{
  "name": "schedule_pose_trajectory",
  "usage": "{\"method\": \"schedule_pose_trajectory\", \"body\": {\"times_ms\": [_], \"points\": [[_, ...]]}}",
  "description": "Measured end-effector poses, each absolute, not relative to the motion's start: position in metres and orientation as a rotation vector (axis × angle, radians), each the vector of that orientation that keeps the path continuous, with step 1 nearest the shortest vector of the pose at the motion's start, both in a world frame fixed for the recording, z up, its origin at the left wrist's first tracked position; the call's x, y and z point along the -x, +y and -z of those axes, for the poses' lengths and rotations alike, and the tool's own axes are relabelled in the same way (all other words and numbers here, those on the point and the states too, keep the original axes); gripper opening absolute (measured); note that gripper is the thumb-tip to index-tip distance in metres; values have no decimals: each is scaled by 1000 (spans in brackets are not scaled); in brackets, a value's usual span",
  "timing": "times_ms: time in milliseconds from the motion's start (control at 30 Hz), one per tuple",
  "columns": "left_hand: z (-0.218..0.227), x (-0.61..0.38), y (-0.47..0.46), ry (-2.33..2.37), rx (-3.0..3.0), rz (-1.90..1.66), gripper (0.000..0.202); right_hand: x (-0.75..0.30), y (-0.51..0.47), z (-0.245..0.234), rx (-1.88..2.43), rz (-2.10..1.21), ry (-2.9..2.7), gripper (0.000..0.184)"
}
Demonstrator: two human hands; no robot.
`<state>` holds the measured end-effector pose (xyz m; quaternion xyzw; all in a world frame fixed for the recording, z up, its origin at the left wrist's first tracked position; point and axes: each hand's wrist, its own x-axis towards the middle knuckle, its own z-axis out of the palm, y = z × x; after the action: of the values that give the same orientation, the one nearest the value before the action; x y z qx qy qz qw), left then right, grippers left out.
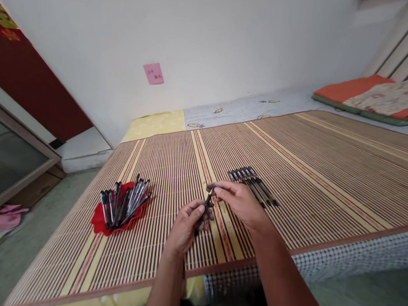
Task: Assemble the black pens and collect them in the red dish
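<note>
Both hands meet over the striped mat (pixel 175 160), near its front edge; the left hand (pixel 187 224) grips the lower part of a dark pen (pixel 207 202), fingers curled round it; the right hand (pixel 238 202) pinches the pen's upper tip between thumb and forefinger; a red tray (pixel 97 220) of pens lies to the left, a row of pens (pixel 252 184) just beyond the right hand.

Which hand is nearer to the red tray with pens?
Left. The left hand is just right of the red tray; the right hand lies farther right, beside the row of pens. Both hold one pen.
</note>
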<state>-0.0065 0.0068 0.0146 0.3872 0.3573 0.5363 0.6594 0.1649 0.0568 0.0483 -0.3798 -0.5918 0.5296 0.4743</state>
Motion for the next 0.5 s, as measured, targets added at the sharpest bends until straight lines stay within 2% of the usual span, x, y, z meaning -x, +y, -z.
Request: {"method": "schedule_pose_trajectory", "body": {"times_ms": [333,500], "points": [[-16,3,6,810,-880,-1191,30,-164,57,-46,932,-1325,-1418,24],[-14,5,6,829,-895,-1191,32,-163,57,-45,1005,-1268,-1402,34]]}}
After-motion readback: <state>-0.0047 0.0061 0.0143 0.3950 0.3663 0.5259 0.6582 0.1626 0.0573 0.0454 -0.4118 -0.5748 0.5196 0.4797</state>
